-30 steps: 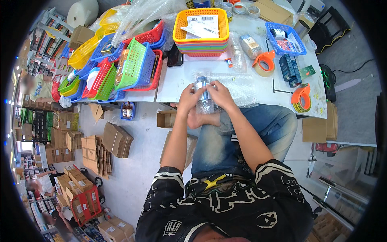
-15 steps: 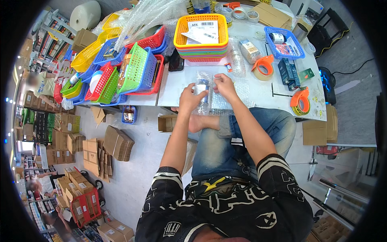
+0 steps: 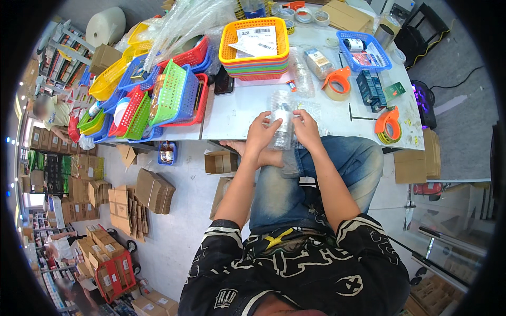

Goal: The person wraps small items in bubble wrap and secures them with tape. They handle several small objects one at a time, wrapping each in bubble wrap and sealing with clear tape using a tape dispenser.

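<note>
At the near edge of the white table, a bottle with a white label (image 3: 283,117) lies wrapped in clear bubble wrap (image 3: 282,97). On its left side, my left hand (image 3: 263,130) has its thumb across the wrapped bottle and its fingers bent against it. My right hand (image 3: 306,128) is at the opposite side, fingers curled and thumb pressing the wrap's edge. Both hands are closed on the roll. Some loose bubble wrap (image 3: 315,109) shows behind my right hand. The bottle's lower part is blurred under plastic layers.
Stacked coloured baskets (image 3: 255,68) stand beyond my hands, with a phone (image 3: 224,83) beside them. More baskets (image 3: 174,95) crowd the left. Orange tape dispensers (image 3: 337,81), dark boxes (image 3: 371,90) and a blue basket (image 3: 363,66) sit at right. An open carton (image 3: 220,161) is below the table.
The bubble wrap now encloses the bottle more closely. My right hand has come down from the loose wrap to the bottle's side; my left hand still holds the other side.
</note>
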Motion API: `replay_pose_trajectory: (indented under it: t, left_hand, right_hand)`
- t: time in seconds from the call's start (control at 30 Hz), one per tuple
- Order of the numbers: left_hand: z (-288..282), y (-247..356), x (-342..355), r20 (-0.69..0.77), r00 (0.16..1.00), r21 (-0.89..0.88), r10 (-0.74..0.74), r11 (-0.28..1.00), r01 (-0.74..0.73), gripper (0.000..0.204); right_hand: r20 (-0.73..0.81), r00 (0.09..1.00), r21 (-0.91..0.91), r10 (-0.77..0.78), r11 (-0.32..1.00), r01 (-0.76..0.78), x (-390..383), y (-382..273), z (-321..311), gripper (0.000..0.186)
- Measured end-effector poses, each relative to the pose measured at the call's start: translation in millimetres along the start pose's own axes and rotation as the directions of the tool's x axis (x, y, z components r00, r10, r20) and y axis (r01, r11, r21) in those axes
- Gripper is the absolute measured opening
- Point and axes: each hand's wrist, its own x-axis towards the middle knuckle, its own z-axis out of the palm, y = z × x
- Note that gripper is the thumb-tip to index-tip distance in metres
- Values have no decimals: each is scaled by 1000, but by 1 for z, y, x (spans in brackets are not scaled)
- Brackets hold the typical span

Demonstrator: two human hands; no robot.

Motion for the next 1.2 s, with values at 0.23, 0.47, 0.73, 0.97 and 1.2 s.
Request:
replay_pose_trajectory:
  t: [0.23, 0.47, 0.73, 0.97, 1.2]
  left_hand:
    - [8, -16, -5, -80, 996, -118, -49, 992, 40, 54]
    - [-14, -15, -15, -237, 971, 20, -26, 999, 32, 57]
    - [8, 6, -22, -164, 986, -254, -15, 967, -28, 41]
    - [13, -7, -23, -7, 999, -564, 40, 825, -37, 42]
    - [16, 18, -7, 46, 774, 355, 631, 714, -603, 66]
  right_hand:
    - [105, 991, -93, 81, 993, -71, -13, -29, -7, 71]
    - [202, 976, -29, 79, 997, -75, -10, -43, 23, 58]
    - [2, 935, -339, -354, 879, 334, -28, -62, -18, 55]
    - [8, 994, -639, -107, 765, 87, -43, -89, -13, 73]
    - [23, 993, -567, -117, 817, 110, -30, -69, -36, 91]
